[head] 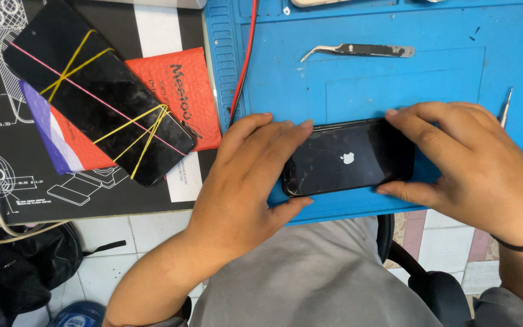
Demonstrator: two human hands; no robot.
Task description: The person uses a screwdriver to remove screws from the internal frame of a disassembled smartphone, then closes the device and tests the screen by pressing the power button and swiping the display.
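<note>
Left hand and right hand grip opposite ends of the black phone on the blue mat; best pressed evenly, thumbs along the near edge; tweezers lie apart.

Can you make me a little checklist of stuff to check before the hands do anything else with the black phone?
1. Left hand grips the black phone at its left end: ok.
2. Right hand grips its right end: ok.
3. Phone lies flat over the blue mat, back side up: ok.
4. Tweezers lie apart from the phone, farther up the mat: ok.
5. Red wire runs clear of the phone: ok.
6. Phone's screen side undamaged: cannot tell, it faces down.
</note>
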